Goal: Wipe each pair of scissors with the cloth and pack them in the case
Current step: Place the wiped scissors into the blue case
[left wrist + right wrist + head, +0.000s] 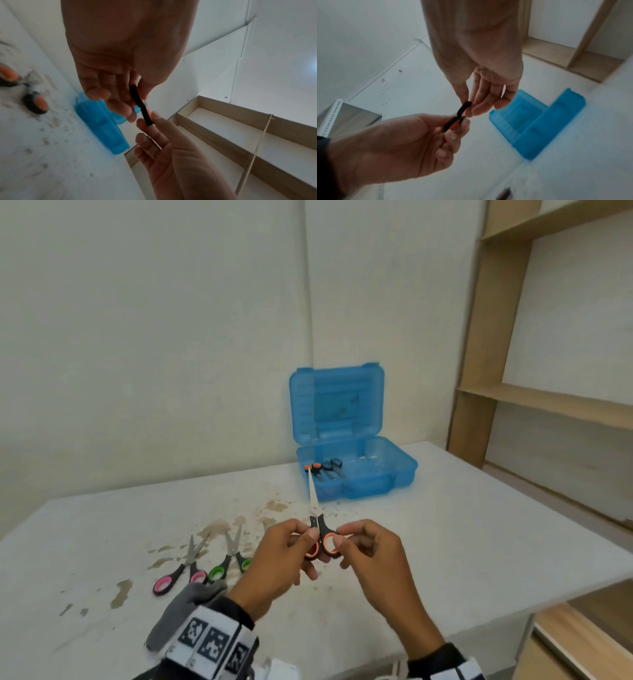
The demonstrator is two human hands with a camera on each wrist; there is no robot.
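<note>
Over the table I hold a pair of orange-handled scissors (pixel 322 542) with both hands, its closed blades pointing away at the case. My left hand (pixel 310 546) pinches the left handle loop and my right hand (pixel 342 549) pinches the right loop; the black handles (pixel 458 117) show between the fingertips. The blue case (pixel 356 474) stands open at the back with two pairs of scissors (pixel 323 469) inside. Pink-handled scissors (pixel 185 566) and green-handled scissors (pixel 229 559) lie on the table to the left. A grey cloth (pixel 191 604) lies under my left wrist.
Brown stains (pixel 219 529) mark the white table top around the loose scissors. Wooden shelving (pixel 548 405) stands to the right, past the table's right edge (pixel 513 587). A white wall rises right behind the case.
</note>
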